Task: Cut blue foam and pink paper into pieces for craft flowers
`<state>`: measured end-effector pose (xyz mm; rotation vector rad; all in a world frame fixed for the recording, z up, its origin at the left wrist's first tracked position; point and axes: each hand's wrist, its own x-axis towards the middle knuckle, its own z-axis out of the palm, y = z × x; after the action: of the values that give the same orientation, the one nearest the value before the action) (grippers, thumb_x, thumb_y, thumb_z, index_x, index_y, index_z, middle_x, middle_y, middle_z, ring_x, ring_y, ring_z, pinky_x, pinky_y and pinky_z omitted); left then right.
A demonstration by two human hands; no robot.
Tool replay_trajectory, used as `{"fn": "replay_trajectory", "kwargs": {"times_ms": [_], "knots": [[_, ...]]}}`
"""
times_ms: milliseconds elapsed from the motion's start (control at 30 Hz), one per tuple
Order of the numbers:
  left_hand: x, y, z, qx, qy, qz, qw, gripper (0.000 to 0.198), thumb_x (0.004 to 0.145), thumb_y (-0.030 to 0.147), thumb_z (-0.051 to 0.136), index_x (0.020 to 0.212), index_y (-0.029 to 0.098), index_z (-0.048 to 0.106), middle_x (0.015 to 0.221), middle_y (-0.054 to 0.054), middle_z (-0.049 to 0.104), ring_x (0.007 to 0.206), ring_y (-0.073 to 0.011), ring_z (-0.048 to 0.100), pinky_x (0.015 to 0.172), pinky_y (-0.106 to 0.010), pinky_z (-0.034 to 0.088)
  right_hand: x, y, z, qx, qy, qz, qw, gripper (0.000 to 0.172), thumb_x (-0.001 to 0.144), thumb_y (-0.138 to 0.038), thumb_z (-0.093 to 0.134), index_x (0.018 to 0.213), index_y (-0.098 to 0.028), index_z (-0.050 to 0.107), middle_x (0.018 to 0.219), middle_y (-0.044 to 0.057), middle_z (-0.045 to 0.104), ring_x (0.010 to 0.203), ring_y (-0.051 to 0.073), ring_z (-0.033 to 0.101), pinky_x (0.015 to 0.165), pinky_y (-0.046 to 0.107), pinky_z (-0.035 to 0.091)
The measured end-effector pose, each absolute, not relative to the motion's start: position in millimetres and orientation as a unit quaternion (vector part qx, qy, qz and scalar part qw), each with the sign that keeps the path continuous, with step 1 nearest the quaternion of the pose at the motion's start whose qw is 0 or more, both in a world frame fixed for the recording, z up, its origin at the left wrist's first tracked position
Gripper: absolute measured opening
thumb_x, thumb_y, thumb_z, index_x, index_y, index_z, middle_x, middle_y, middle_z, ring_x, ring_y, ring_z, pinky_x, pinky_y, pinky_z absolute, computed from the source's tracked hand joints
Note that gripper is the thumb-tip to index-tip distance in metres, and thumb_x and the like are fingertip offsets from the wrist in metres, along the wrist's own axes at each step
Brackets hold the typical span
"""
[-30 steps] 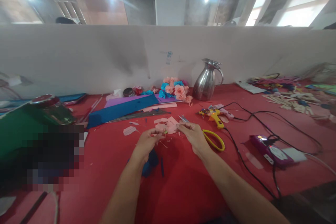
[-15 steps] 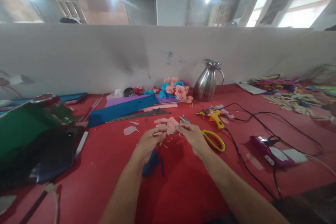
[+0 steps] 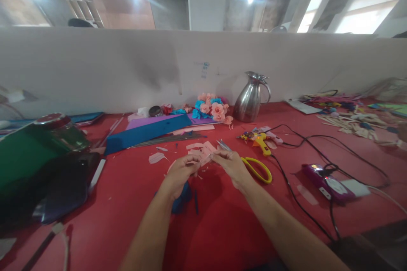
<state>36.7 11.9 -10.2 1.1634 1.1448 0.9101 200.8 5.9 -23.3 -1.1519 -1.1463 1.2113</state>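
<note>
Both hands meet over the middle of the red table, pinching a small piece of pink paper (image 3: 205, 160) between them. My left hand (image 3: 183, 172) is closed on its left side, and my right hand (image 3: 231, 167) is closed on its right side. Loose pink paper scraps (image 3: 197, 148) lie just beyond the fingers. A pink paper petal (image 3: 156, 158) on a thin stem rests to the left. Yellow-handled scissors (image 3: 261, 171) lie beside my right hand, their blades partly hidden by it. Under my left wrist is a crumpled blue piece (image 3: 182, 201), partly covered.
A yellow hot glue gun (image 3: 261, 142) and a purple power strip (image 3: 329, 184) with trailing cords are on the right. Behind stand a steel jug (image 3: 249, 99) and pink and blue paper flowers (image 3: 213, 108). A blue sheet (image 3: 149, 132) and a lidded jar (image 3: 62, 131) lie left.
My hands have drawn slightly closer together around the pink paper. The right hand has shifted a little left; the surroundings stay in place.
</note>
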Motion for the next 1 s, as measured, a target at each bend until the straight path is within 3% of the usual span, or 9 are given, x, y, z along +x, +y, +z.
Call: {"fn": "replay_trajectory", "kwargs": {"times_ms": [1000], "knots": [[35.8, 11.2, -6.9, 0.503, 0.483, 0.393, 0.599, 0.013, 0.057, 0.023, 0.066, 0.067, 0.016, 0.061, 0.057, 0.003, 0.051, 0.052, -0.0088, 0.044, 0.054, -0.022, 0.033, 199.6, 6.5, -23.2, -0.46, -0.458, 0.53, 0.546, 0.013, 0.066, -0.03, 0.062, 0.062, -0.024, 0.073, 0.064, 0.0, 0.069, 0.069, 0.017, 0.06, 0.076, 0.03, 0.044]]}}
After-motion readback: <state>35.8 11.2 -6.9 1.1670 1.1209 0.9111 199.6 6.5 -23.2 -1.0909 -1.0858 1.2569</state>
